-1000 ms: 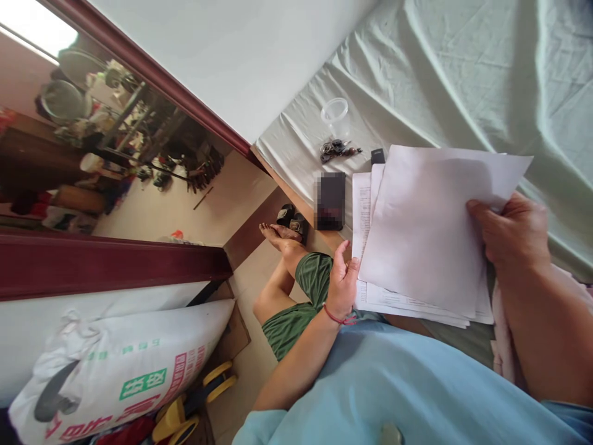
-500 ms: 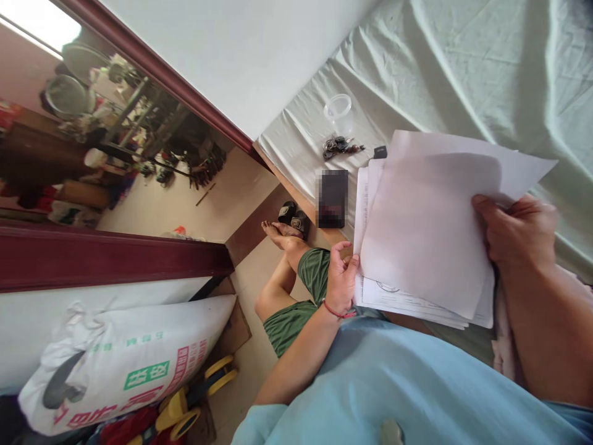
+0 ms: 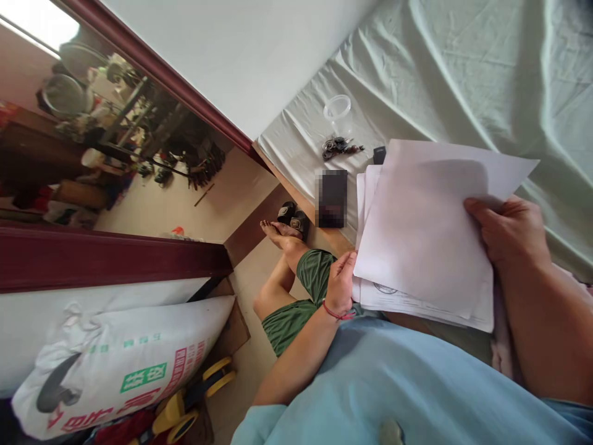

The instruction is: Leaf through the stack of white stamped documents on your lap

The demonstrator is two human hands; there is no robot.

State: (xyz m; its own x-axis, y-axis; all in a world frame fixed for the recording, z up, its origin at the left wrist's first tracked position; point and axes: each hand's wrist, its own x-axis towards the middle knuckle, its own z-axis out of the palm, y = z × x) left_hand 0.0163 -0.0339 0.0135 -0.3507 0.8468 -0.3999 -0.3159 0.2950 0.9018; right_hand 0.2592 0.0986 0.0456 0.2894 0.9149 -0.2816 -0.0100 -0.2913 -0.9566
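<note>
A sheaf of white paper sheets (image 3: 421, 228) lies over my lap, its top sheet blank on the side facing me. Printed lines and part of a round stamp show on a lower sheet (image 3: 393, 293). My right hand (image 3: 514, 235) grips the upper sheets at their right side, thumb on top and fingers hidden beneath. At the left edge, my left hand (image 3: 341, 281) is closed on the papers with thumb and fingers together. Just left of the sheaf lies a dark, blurred-out rectangular object (image 3: 332, 199), probably a phone; I cannot make out its face.
On the pale bedsheet (image 3: 445, 74) stand a clear plastic cup (image 3: 338, 111), a bunch of keys (image 3: 340, 147) and a small black item (image 3: 379, 155). Slippers (image 3: 294, 217) rest on the floor by my feet. A full white sack (image 3: 134, 364) leans at the lower left near a doorway.
My right hand has shifted slightly left and down with the upper sheets. The fingers of my left hand have closed together at the papers' left edge.
</note>
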